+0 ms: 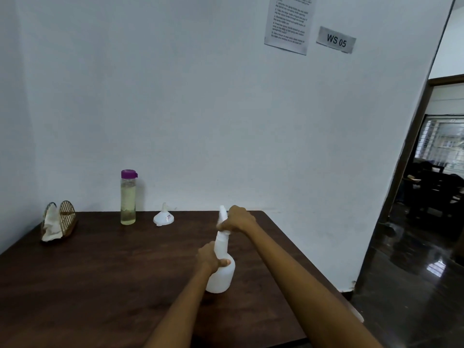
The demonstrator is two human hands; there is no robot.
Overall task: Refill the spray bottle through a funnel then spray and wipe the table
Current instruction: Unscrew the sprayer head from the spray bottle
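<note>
A white plastic spray bottle (222, 275) stands upright on the dark wooden table (100, 272), a little right of its middle. My left hand (209, 257) wraps around the bottle's neck and shoulder. My right hand (237, 219) is closed on the white spray head (223, 214) at the top. Further back, a white funnel (163, 217) lies mouth down near the wall. Left of it a clear bottle (128, 197) with a purple cap holds pale yellow liquid. A wire holder with a white cloth (54, 226) sits at the far left.
The table's back edge meets a white wall carrying a printed sheet (290, 21) and a "WS 05" label (336, 40). The table's right edge (301, 259) borders a doorway onto a glossy dark floor with dark furniture.
</note>
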